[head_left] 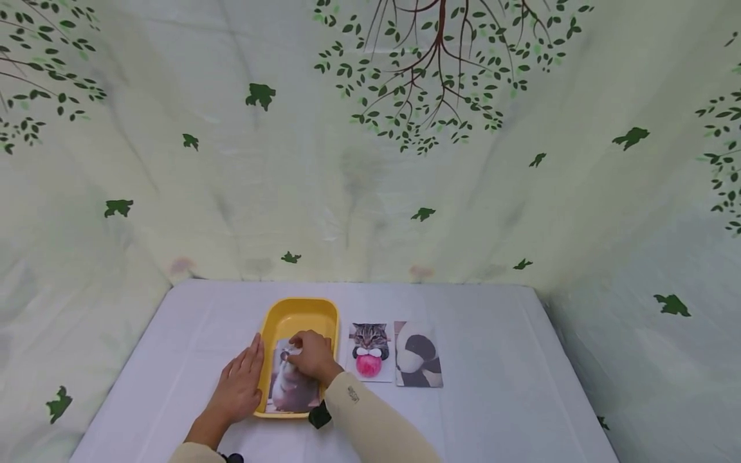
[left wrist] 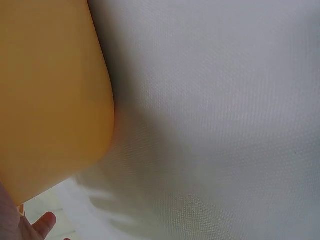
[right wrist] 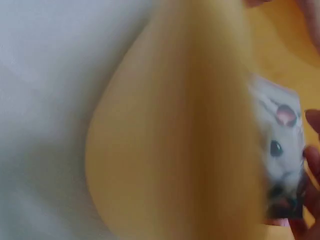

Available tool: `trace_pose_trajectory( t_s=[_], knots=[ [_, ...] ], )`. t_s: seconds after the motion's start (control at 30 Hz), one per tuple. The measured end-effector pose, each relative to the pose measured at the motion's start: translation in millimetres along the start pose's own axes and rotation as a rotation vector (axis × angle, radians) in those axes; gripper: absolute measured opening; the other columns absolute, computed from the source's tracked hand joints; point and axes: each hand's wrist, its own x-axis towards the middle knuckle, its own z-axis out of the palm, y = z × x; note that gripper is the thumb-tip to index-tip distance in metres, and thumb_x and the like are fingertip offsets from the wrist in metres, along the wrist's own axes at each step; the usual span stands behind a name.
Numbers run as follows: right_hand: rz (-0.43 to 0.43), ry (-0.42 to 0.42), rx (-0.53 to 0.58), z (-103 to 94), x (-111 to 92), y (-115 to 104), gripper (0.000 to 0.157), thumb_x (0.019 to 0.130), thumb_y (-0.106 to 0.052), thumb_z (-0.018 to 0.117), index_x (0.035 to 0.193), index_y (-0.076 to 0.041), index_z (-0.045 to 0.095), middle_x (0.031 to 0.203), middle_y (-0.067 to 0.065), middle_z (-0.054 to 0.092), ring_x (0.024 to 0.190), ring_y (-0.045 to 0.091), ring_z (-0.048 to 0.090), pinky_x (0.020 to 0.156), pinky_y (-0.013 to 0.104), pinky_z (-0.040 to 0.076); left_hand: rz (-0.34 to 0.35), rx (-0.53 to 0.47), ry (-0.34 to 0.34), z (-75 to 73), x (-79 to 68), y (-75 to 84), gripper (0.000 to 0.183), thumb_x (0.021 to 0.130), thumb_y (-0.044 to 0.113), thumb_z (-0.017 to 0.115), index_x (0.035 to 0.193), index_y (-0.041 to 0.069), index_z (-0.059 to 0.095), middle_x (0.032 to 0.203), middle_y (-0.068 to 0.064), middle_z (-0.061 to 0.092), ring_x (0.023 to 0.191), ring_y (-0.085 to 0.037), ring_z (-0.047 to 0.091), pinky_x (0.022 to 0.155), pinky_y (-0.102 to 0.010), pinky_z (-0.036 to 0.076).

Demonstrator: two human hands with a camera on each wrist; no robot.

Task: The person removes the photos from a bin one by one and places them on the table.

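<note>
A yellow tray (head_left: pixel 309 308) stands on the table, and a picture card (head_left: pixel 295 389) of a furry, mouse-like animal is in its near part. My right hand (head_left: pixel 315 355) reaches over the tray's right rim, with curled thumb and fingers gripping the card near its top. In the right wrist view the card (right wrist: pixel 282 150) shows a pink ear and a dark eye, with fingertips right at its edge; the tray wall hides part of it. My left hand (head_left: pixel 240 386) rests against the tray's left side, fingers straight. The left wrist view shows the tray's outer wall (left wrist: pixel 50 100).
Right of the tray, a card with a cat and a pink ball (head_left: pixel 369 350) lies beside a black-and-white picture card (head_left: pixel 418 354). A white cloth (head_left: pixel 498 386) covers the table. Behind it hangs a pale curtain (head_left: pixel 347 193) with printed leaves and birds.
</note>
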Motion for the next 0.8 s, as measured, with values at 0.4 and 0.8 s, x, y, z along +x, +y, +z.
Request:
trace_pose_trajectory(
  t_s=[0.4,0.8],
  knots=[
    [-0.128,-0.004,0.256,-10.4,-5.8,4.7,0.017,0.079,-0.001,0.075,0.092,-0.011,0.073,0.08,-0.01,0.065,0.073,0.002,0.056,0.065,0.017,0.051,0.021,0.008,0.024,-1.0,0.3,2.0,0.078,0.079,0.009,0.056,0.146,-0.011,0.021,0.156,-0.02,0.016,0.133,-0.045,0.03,0.105,-0.064,0.026],
    [-0.16,0.081,0.316,-23.7,-10.5,4.0,0.006,0.084,-0.011,0.073,0.088,-0.012,0.077,0.082,-0.01,0.068,0.075,0.002,0.056,0.069,0.018,0.052,0.027,-0.006,0.037,-2.3,-1.4,0.5,0.082,0.077,0.007,0.057,0.147,-0.011,0.018,0.157,-0.02,0.014,0.133,-0.046,0.031,0.104,-0.065,0.026]
  ],
)
